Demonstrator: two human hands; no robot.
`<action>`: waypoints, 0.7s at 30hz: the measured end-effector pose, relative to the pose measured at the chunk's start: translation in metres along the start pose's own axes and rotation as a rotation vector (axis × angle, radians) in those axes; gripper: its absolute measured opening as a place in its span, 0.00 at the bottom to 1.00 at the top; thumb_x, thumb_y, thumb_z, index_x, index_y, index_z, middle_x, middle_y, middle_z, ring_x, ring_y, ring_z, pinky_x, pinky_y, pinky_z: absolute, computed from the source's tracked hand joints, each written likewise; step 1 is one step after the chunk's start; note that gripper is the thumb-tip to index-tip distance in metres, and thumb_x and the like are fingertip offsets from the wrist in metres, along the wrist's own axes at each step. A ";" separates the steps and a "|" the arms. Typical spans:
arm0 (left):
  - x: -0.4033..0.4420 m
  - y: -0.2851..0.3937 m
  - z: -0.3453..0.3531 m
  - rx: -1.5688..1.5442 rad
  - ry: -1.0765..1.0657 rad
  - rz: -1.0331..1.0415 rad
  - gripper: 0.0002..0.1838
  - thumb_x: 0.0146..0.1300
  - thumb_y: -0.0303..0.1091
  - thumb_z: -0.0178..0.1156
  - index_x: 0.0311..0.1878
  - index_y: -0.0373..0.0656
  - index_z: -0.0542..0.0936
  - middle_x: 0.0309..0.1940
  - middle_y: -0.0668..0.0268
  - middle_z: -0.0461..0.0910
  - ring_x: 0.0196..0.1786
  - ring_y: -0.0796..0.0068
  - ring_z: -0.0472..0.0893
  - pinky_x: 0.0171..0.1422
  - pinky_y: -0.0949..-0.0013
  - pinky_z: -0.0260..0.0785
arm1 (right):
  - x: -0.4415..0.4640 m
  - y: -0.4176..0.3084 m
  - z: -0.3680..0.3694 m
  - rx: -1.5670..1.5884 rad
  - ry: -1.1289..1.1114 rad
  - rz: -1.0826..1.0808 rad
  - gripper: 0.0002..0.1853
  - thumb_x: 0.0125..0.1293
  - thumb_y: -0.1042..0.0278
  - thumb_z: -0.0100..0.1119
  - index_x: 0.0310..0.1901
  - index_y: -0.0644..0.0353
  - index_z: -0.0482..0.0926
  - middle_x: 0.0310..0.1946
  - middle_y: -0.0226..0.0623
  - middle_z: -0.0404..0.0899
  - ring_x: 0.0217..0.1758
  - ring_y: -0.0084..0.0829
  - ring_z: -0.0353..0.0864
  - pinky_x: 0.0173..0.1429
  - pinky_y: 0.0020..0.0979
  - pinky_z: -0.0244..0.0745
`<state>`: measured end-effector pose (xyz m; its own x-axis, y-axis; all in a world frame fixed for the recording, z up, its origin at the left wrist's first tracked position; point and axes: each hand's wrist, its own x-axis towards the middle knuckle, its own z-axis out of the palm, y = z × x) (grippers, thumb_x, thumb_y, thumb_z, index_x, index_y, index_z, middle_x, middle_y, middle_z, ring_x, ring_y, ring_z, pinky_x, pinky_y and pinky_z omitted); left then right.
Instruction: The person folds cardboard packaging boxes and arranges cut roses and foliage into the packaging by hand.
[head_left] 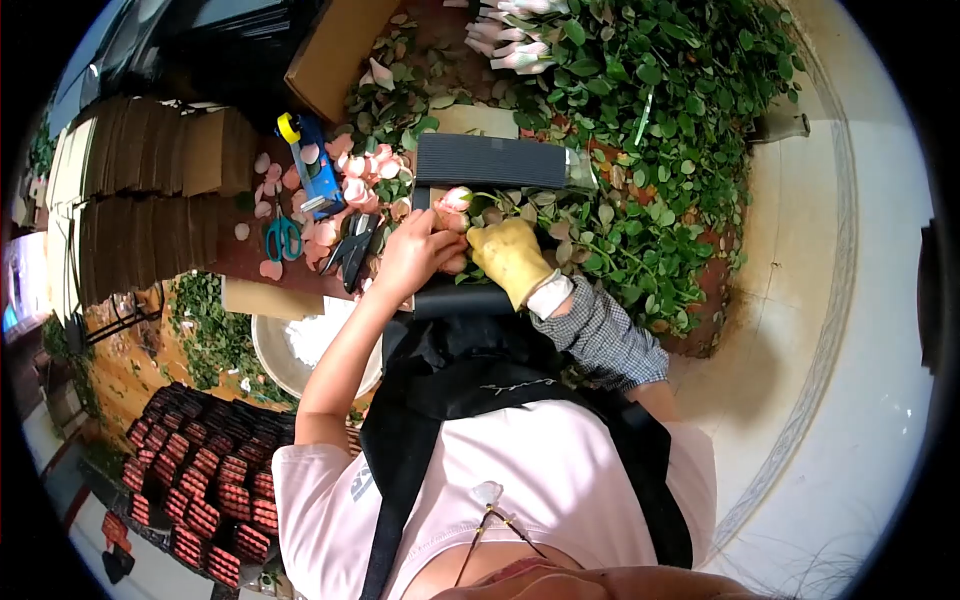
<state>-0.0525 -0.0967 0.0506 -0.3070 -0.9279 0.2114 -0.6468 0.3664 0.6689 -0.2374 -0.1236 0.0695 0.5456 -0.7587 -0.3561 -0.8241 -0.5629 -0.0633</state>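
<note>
Pink roses (455,199) lie in front of me, their heads bunched between my two hands. My left hand (415,252) is bare, and its bent fingers are closed on one of the rose heads. My right hand (508,262) wears a yellow glove and is curled closed just right of the heads, around a rose stem mostly hidden by the glove. Leafy stems (600,235) stretch away to the right. A black ridged pad (490,161) lies just beyond the blooms. Left of my left hand are a black stapler (352,252) and loose petals (362,182).
Teal-handled scissors (283,238) and a blue tape dispenser (316,172) lie to the left. Stacked cardboard (150,240) stands farther left. A white basin (270,350) sits below the table edge. Wrapped pale roses (512,45) and heaped greenery (690,90) fill the back right.
</note>
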 end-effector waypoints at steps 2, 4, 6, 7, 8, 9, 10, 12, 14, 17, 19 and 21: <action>-0.001 -0.004 0.004 -0.021 -0.002 0.127 0.12 0.49 0.32 0.71 0.39 0.45 0.87 0.31 0.67 0.75 0.37 0.64 0.78 0.40 0.63 0.74 | 0.000 0.002 0.000 0.028 0.021 0.007 0.05 0.57 0.62 0.60 0.31 0.53 0.81 0.26 0.37 0.84 0.33 0.38 0.85 0.37 0.41 0.78; 0.001 0.003 -0.002 -0.034 -0.024 0.139 0.10 0.50 0.31 0.70 0.39 0.45 0.87 0.31 0.67 0.77 0.37 0.64 0.80 0.40 0.63 0.74 | 0.001 0.005 0.002 0.049 0.040 0.011 0.05 0.57 0.63 0.60 0.31 0.52 0.81 0.26 0.37 0.84 0.32 0.38 0.85 0.37 0.41 0.78; -0.001 0.002 -0.001 -0.054 -0.047 0.149 0.09 0.52 0.31 0.70 0.38 0.45 0.87 0.31 0.67 0.78 0.37 0.63 0.81 0.41 0.63 0.75 | 0.000 0.009 0.009 0.070 0.074 -0.013 0.07 0.60 0.59 0.60 0.32 0.51 0.83 0.27 0.36 0.86 0.32 0.36 0.87 0.36 0.41 0.79; -0.004 -0.002 0.003 -0.156 -0.058 0.120 0.08 0.53 0.31 0.70 0.38 0.44 0.87 0.32 0.66 0.80 0.37 0.62 0.82 0.42 0.63 0.75 | -0.001 0.011 0.009 0.070 0.069 -0.010 0.07 0.60 0.59 0.60 0.32 0.51 0.83 0.27 0.36 0.86 0.32 0.36 0.87 0.36 0.41 0.79; -0.008 -0.006 0.006 -0.258 -0.070 0.089 0.08 0.54 0.31 0.70 0.38 0.43 0.87 0.33 0.65 0.81 0.37 0.61 0.83 0.42 0.64 0.76 | -0.001 0.012 0.009 0.111 0.091 -0.026 0.08 0.60 0.58 0.60 0.32 0.51 0.83 0.26 0.36 0.85 0.31 0.37 0.86 0.36 0.41 0.79; -0.005 -0.002 -0.006 -0.329 -0.120 -0.023 0.08 0.57 0.35 0.69 0.36 0.42 0.86 0.34 0.63 0.84 0.37 0.60 0.84 0.43 0.64 0.76 | -0.002 0.013 0.008 0.152 0.113 -0.042 0.09 0.60 0.57 0.61 0.31 0.52 0.83 0.25 0.37 0.84 0.30 0.39 0.86 0.36 0.41 0.79; -0.010 -0.009 -0.011 -0.336 -0.171 -0.112 0.08 0.57 0.36 0.69 0.36 0.42 0.86 0.34 0.62 0.83 0.37 0.59 0.84 0.42 0.64 0.76 | -0.003 0.014 0.007 0.152 0.111 -0.041 0.09 0.60 0.57 0.61 0.31 0.52 0.83 0.25 0.37 0.84 0.30 0.39 0.86 0.36 0.41 0.79; -0.020 -0.022 -0.026 -0.309 -0.202 -0.452 0.08 0.58 0.36 0.69 0.36 0.43 0.86 0.36 0.60 0.83 0.38 0.58 0.84 0.42 0.63 0.76 | -0.007 0.017 0.004 0.188 0.131 -0.096 0.11 0.61 0.55 0.62 0.33 0.54 0.82 0.25 0.37 0.84 0.31 0.41 0.85 0.37 0.41 0.78; -0.039 -0.042 -0.036 -0.086 -0.033 -0.551 0.11 0.59 0.36 0.68 0.42 0.42 0.84 0.37 0.58 0.83 0.38 0.56 0.84 0.40 0.61 0.75 | -0.012 0.019 -0.005 0.207 0.114 -0.131 0.12 0.60 0.55 0.62 0.34 0.55 0.81 0.25 0.37 0.83 0.32 0.40 0.85 0.37 0.42 0.78; -0.047 -0.034 -0.044 0.158 0.045 -0.644 0.17 0.63 0.37 0.64 0.51 0.38 0.79 0.32 0.55 0.83 0.37 0.53 0.84 0.39 0.57 0.75 | -0.014 0.014 -0.022 0.207 0.043 -0.189 0.14 0.59 0.54 0.64 0.35 0.55 0.80 0.25 0.37 0.83 0.33 0.40 0.85 0.38 0.42 0.78; -0.046 -0.027 -0.034 -0.070 0.049 -0.633 0.13 0.66 0.37 0.61 0.43 0.35 0.82 0.28 0.55 0.84 0.32 0.52 0.84 0.38 0.57 0.75 | -0.014 0.011 -0.017 0.173 0.034 -0.234 0.18 0.56 0.51 0.68 0.40 0.56 0.79 0.25 0.36 0.83 0.32 0.40 0.84 0.38 0.41 0.75; -0.042 -0.021 -0.015 -0.344 -0.045 -0.711 0.12 0.67 0.35 0.60 0.44 0.37 0.84 0.31 0.51 0.84 0.34 0.50 0.84 0.39 0.57 0.75 | -0.008 0.004 -0.009 0.066 -0.004 -0.193 0.17 0.57 0.50 0.67 0.39 0.55 0.79 0.26 0.35 0.83 0.32 0.37 0.84 0.38 0.39 0.75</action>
<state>-0.0158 -0.0668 0.0388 0.0663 -0.9252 -0.3735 -0.4486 -0.3620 0.8171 -0.2439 -0.1231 0.0801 0.6937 -0.6377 -0.3348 -0.7127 -0.6747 -0.1916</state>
